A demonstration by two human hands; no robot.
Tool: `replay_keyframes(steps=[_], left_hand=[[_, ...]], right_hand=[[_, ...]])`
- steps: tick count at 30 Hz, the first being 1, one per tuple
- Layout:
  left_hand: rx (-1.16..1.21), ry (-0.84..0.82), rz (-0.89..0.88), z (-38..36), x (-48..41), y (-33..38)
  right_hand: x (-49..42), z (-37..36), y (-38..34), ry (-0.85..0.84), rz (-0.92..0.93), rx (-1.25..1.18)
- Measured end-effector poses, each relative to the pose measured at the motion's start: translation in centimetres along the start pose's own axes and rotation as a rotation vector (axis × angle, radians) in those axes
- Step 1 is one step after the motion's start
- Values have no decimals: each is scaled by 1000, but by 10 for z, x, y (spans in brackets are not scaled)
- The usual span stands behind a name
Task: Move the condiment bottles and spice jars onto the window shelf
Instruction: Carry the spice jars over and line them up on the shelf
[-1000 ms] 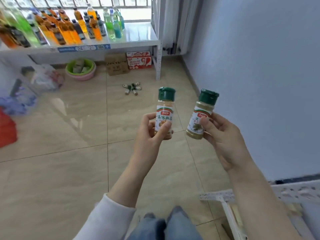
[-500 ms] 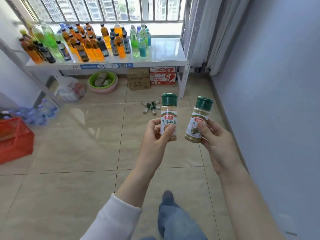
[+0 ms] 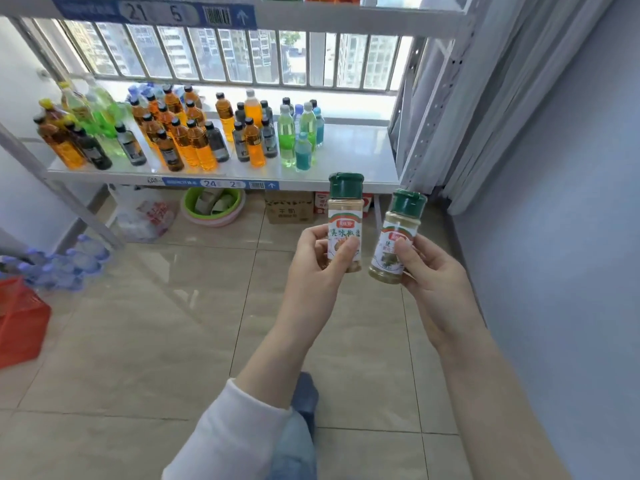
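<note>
My left hand (image 3: 317,268) grips a spice jar (image 3: 345,209) with a green cap and orange-tan powder, held upright. My right hand (image 3: 433,282) grips a second green-capped spice jar (image 3: 398,230) with greenish-grey powder, tilted slightly to the right. Both jars hang in the air in front of the white window shelf (image 3: 353,161). Several bottles (image 3: 194,140) of orange, green, dark and blue liquid stand on the left and middle of that shelf; its right end is bare.
Under the shelf sit a green-and-pink basin (image 3: 213,206), a cardboard box (image 3: 289,209) and a plastic bag (image 3: 145,216). A red crate (image 3: 20,320) and a pack of water bottles (image 3: 62,265) lie at the left. An upper shelf (image 3: 311,15) runs overhead; a grey wall (image 3: 554,237) stands right.
The view has moved closer to the shelf and tilted up, so the upper shelf now shows. Both hands still hold their jars, now nearer the shelf's front edge.
</note>
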State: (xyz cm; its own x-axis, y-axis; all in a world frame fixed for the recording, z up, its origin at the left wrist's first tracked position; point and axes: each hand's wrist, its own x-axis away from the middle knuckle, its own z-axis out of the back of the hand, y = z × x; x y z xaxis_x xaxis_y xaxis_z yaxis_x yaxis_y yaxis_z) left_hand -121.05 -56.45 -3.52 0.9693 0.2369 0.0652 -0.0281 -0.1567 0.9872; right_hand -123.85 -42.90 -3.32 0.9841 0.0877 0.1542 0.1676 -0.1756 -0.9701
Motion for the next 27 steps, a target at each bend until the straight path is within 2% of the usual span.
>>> replay_keyframes(steps=[9, 14, 27], left_hand=[[-8, -64, -26, 1, -171, 41], [-40, -56, -38, -23, -256, 51], [-145, -9, -110, -114, -428, 77]], right_hand=[[-163, -36, -52, 26, 72, 31], [-248, -24, -69, 56, 92, 33], [-440, 35, -140, -9, 98, 115]])
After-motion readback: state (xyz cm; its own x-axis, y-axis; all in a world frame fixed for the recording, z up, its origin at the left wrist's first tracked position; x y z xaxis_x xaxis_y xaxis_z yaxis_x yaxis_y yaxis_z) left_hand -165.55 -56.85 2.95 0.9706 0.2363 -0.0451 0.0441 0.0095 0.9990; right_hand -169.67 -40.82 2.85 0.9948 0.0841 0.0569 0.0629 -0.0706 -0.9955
